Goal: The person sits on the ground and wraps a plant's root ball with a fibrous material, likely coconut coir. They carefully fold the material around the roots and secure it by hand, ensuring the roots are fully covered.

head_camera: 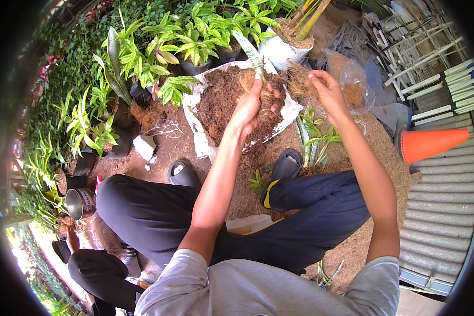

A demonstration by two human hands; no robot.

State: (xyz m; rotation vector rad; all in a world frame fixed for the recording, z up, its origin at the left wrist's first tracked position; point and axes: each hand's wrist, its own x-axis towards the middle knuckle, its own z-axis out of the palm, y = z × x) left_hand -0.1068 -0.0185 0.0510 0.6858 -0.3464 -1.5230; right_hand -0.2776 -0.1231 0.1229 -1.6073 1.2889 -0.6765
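My left hand [252, 104] grips a snake plant cutting [249, 51] whose mottled leaf points up, with brown coconut fiber around its base. To its right, my right hand [327, 89] pinches a loose tuft of coconut fiber [298, 85] between thumb and fingers. Both hands are above or beside an open white sack [197, 136] filled with dark, crumbly soil [217, 94]. More snake plant leaves [303, 136] and a small leafy plant lie on the ground below my right hand.
Potted leafy plants [195, 43] line the back and left. A clear bag of fiber [353, 87], white-and-black racks [430, 79], an orange cone [432, 145] and corrugated metal [442, 221] are at right. A metal can [76, 205] stands left, near another person's knee [94, 268].
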